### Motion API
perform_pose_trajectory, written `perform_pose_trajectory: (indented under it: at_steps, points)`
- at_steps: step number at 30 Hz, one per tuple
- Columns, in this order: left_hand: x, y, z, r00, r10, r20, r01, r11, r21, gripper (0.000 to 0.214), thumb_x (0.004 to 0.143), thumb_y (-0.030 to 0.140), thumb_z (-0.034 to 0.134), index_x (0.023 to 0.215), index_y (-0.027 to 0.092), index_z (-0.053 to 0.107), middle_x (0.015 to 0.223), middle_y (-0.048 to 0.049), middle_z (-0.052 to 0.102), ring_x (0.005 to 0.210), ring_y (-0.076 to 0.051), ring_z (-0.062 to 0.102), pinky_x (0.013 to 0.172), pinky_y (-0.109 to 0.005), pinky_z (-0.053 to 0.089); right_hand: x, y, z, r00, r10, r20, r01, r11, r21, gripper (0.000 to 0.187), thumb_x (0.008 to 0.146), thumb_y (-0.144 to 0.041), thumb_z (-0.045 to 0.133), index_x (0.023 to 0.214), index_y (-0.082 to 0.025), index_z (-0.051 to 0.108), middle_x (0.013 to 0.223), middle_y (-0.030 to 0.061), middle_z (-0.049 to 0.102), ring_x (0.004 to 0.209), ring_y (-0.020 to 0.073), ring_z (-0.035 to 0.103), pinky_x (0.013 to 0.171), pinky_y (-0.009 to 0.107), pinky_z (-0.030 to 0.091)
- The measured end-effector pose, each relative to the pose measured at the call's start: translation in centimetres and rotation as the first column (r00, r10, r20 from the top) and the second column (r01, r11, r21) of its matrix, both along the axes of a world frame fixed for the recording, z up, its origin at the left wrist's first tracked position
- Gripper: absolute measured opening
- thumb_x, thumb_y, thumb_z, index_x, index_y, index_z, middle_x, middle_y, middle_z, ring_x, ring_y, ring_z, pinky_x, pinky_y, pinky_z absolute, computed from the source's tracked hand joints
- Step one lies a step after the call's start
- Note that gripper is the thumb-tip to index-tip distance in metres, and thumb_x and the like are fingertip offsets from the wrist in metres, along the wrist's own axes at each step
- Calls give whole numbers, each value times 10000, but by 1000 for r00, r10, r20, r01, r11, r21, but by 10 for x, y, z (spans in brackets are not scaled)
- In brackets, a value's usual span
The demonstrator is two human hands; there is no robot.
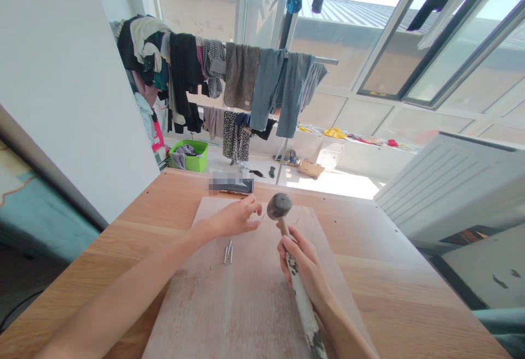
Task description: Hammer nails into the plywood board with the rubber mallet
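Observation:
My right hand (301,252) is wrapped around a hammer (303,307) with a dark rounded head and a long handle whose white paint is worn. The head points up and away from me, over the far part of a pale board (241,304). My left hand (235,217) hovers over or rests on the board's far left side; its fingers are loosely curled and apart, and I see nothing held in them. Several silver nails (228,252) lie on the board below that hand. A thin small piece near its fingertips is too small to tell.
The board lies on a wooden table (377,282). A dark box (233,185), partly blurred, stands beyond the board near the table's far edge. Past the table are a green basket (192,157) and a rack of hanging laundry (241,75). A white cabinet (455,184) is at right.

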State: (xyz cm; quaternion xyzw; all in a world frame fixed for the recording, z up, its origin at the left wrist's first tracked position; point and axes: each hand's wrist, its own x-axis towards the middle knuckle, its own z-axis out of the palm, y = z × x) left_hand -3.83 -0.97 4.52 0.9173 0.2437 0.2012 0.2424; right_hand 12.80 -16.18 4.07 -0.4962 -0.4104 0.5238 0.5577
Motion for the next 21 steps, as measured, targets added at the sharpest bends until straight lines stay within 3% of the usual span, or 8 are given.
perform_pose_trajectory:
  at_steps: [3, 7, 13, 21]
  points:
    - [-12, -5, 23, 956, -108, -273, 104, 994, -30, 160, 738, 158, 630, 882, 222, 658, 832, 0, 597, 706, -156, 565, 621, -254, 401, -1, -1, 3, 1000, -27, 8, 27, 1000, 8, 444, 856, -529, 623, 1134, -191, 549, 659, -68, 511, 335, 54, 424, 284, 170, 319]
    - [-25, -12, 43, 901, -130, -415, 118, 992, -55, 276, 632, 110, 657, 866, 255, 683, 783, 13, 599, 653, -163, 539, 524, -255, 315, -1, -2, 6, 999, -41, -21, 42, 999, 11, 453, 846, -535, 629, 1129, -192, 541, 647, -72, 506, 327, 48, 402, 277, 163, 304]
    - [-37, -16, 46, 845, -202, -495, 164, 979, -120, 290, 576, 158, 741, 842, 265, 697, 745, 27, 569, 614, -155, 497, 500, -252, 283, -2, -2, 10, 999, -49, -3, 49, 999, 17, 444, 841, -518, 631, 1116, -182, 543, 653, -67, 508, 334, 50, 412, 277, 163, 293]
    - [-37, -14, 44, 836, -219, -504, 152, 974, -171, 161, 580, 155, 742, 711, 238, 699, 730, 20, 554, 586, -143, 484, 475, -250, 283, 1, -3, 8, 999, -51, -15, 52, 998, 48, 361, 889, -471, 591, 1107, -194, 514, 668, -69, 497, 347, 46, 417, 294, 153, 289]
